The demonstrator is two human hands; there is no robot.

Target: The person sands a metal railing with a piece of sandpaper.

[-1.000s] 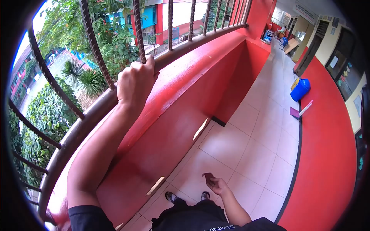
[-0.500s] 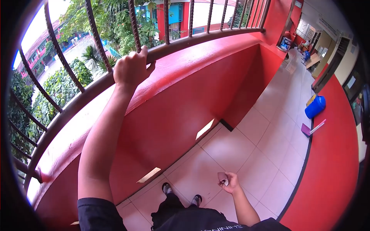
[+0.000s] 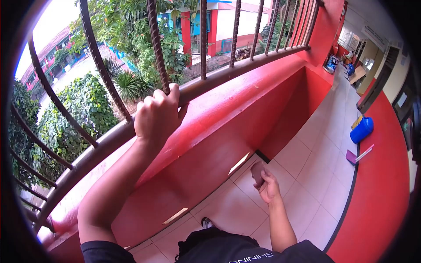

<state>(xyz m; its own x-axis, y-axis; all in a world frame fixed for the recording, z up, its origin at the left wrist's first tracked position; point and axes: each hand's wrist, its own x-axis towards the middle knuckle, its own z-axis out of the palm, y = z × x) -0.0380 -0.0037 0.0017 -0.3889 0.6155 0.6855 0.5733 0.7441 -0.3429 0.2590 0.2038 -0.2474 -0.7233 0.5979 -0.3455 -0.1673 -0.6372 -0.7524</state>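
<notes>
My left hand (image 3: pixel 157 113) is wrapped round the brown metal bottom rail (image 3: pixel 228 69) of the railing, close to an upright twisted bar (image 3: pixel 158 46). Lower down, over the tiled floor, my right hand (image 3: pixel 268 188) pinches a small piece of reddish-brown sandpaper (image 3: pixel 257 172) between thumb and fingers. The sheet's flat brown face shows; its other side is hidden. It is held apart from the railing and the wall. Directly below the rail runs the glossy red ledge (image 3: pixel 210 118) of the low wall.
To the right, a blue container (image 3: pixel 362 130) and a purple dustpan (image 3: pixel 351 157) with a pale handle are by the red wall base. A paint can (image 3: pixel 331 64) stands on the far ledge. Bushes (image 3: pixel 70 127) grow beyond the bars.
My right hand has risen toward the wall with the sandpaper, which turned from curled with a pale inside to showing its brown face. My left hand keeps gripping the rail; the view has shifted.
</notes>
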